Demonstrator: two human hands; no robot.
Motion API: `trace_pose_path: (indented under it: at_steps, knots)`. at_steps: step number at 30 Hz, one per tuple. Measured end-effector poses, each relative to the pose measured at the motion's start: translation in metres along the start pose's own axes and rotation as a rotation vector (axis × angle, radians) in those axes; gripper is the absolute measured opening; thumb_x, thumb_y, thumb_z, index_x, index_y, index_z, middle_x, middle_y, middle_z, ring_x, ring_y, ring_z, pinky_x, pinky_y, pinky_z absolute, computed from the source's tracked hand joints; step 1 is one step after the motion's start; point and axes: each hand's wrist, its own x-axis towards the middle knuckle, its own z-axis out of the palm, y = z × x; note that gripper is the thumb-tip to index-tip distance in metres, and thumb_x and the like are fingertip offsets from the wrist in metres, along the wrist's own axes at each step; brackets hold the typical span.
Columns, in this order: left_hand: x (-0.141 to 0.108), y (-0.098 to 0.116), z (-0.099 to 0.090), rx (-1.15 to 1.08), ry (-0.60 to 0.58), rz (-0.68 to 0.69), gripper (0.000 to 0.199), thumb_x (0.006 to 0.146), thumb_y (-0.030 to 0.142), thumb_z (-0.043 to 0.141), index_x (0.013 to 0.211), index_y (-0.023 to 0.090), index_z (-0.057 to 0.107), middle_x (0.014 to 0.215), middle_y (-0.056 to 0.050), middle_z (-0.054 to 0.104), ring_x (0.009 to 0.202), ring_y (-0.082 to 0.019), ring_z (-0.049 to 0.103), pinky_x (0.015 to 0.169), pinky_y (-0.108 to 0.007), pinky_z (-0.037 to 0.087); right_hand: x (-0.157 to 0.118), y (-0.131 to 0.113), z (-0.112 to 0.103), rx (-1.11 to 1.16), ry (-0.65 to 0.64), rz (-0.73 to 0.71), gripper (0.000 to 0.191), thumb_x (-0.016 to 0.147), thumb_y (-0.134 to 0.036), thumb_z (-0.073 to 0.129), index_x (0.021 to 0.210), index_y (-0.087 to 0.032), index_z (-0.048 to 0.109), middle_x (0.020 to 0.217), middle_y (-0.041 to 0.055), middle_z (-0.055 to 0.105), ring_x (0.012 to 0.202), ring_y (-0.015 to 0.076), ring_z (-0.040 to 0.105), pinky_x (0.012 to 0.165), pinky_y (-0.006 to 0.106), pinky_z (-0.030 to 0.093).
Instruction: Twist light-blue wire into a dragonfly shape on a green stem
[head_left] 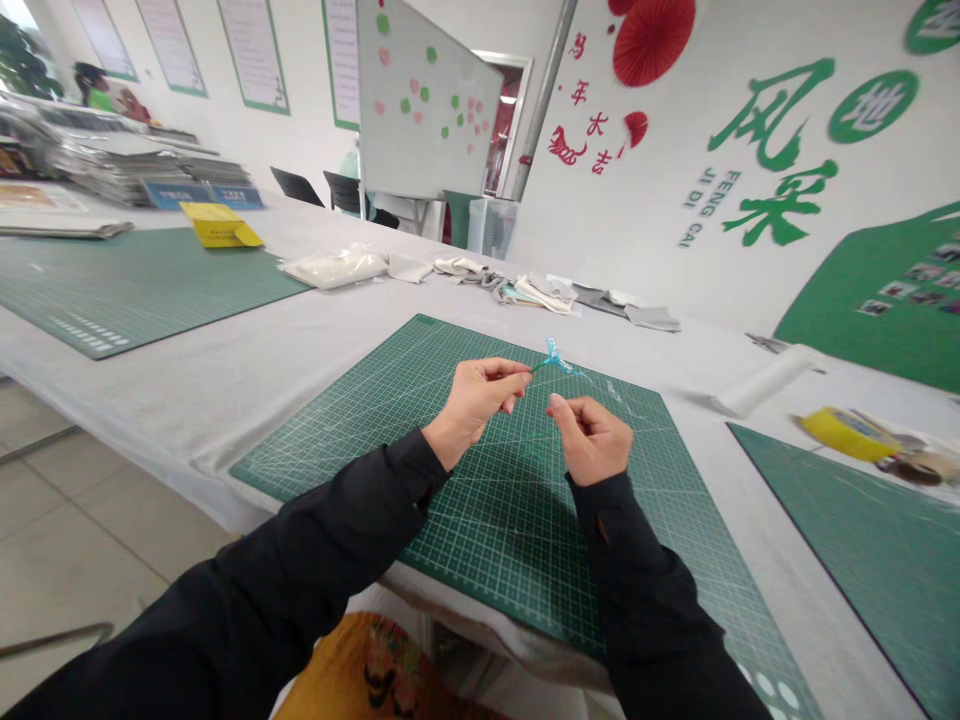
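Observation:
My left hand [484, 397] is closed in a pinch around the thin green stem of a small artificial flower [553, 355]. Its shiny light-blue petals point up and to the right, beyond the fingertips. Just right of and below the flower, my right hand [592, 432] is also closed, thumb against the curled fingers. Whatever lies between those fingers is too small or hidden to make out. Both hands are raised above a green cutting mat [480, 520] with a white grid.
A second cutting mat [150, 285] lies left with a yellow box [220, 226] on it; another mat [862, 550] is at right, near a yellow object [851, 432]. Behind sit a plastic-wrapped packet [337, 267] and folded cloths [536, 293]. A whiteboard [427, 110] stands farther back.

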Motion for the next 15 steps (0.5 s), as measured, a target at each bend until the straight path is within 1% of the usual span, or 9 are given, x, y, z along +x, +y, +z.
trace_pose_path:
  at_steps: [4, 10, 15]
  knots:
    - [0.0001, -0.0005, -0.0010, -0.022, -0.020, -0.018, 0.012, 0.068, 0.017, 0.069, 0.075, 0.009, 0.066, 0.054, 0.002, 0.056, 0.037, -0.001, 0.042, 0.038, -0.015, 0.030, -0.0001, 0.0000, 0.0003, 0.027, -0.007, 0.004, 0.029, 0.078, -0.036, 0.061, 0.059, -0.014, 0.065, 0.048, -0.0020, 0.055, 0.043, 0.0077, 0.040, 0.043, 0.022, 0.032]
    - [-0.0014, 0.0020, -0.0012, -0.046, -0.038, -0.025, 0.013, 0.068, 0.017, 0.070, 0.077, 0.008, 0.066, 0.054, 0.001, 0.058, 0.037, -0.002, 0.043, 0.037, -0.016, 0.029, -0.0004, 0.0025, 0.0006, 0.028, -0.017, -0.014, 0.029, 0.078, -0.037, 0.061, 0.060, -0.014, 0.065, 0.049, -0.0018, 0.055, 0.043, 0.0081, 0.042, 0.044, 0.022, 0.032]
    - [-0.0016, 0.0020, -0.0017, -0.059, -0.051, -0.028, 0.017, 0.069, 0.016, 0.069, 0.084, 0.008, 0.067, 0.054, 0.001, 0.059, 0.037, -0.002, 0.043, 0.036, -0.015, 0.028, -0.0004, 0.0034, 0.0011, 0.014, -0.012, -0.020, 0.030, 0.078, -0.038, 0.061, 0.060, -0.014, 0.066, 0.048, -0.0022, 0.054, 0.043, 0.0078, 0.041, 0.043, 0.022, 0.032]
